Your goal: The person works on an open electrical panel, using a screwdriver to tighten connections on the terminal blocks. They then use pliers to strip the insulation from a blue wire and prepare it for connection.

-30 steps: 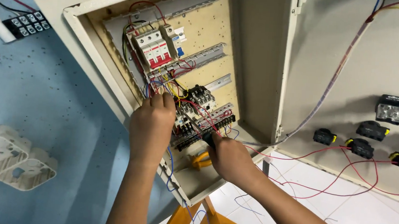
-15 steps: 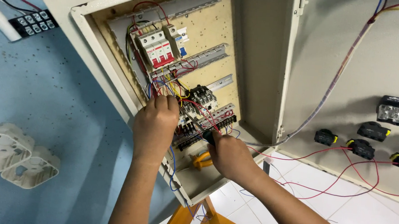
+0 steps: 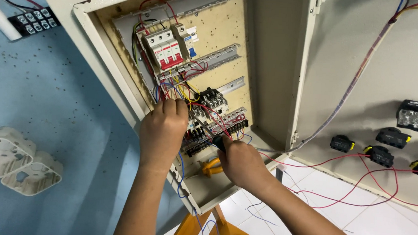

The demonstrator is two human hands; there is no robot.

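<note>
An open beige electrical cabinet [image 3: 101, 41] hangs on a blue wall. Inside it sit a red-and-white circuit breaker [image 3: 164, 48], a black contactor [image 3: 212, 99] and a black terminal strip [image 3: 228, 127] with red, blue and yellow wires. My left hand [image 3: 163, 129] is curled around a bunch of wires just left of the contactor. My right hand [image 3: 242, 163] grips a dark-handled tool [image 3: 218, 141] whose tip meets the terminal strip. Orange-handled pliers [image 3: 211, 167] lie on the cabinet floor between my hands.
The cabinet door [image 3: 384, 71] stands open to the right, carrying black push-button backs [image 3: 378, 155] linked by red wires. Two white junction boxes [image 3: 14, 165] and a small black terminal block [image 3: 33, 19] are fixed to the wall at left. An orange ladder [image 3: 206, 232] is below.
The view has drifted slightly, so the cabinet sits a little further right in the frame. Both hands stay at the terminal strip and wires with hardly any movement.
</note>
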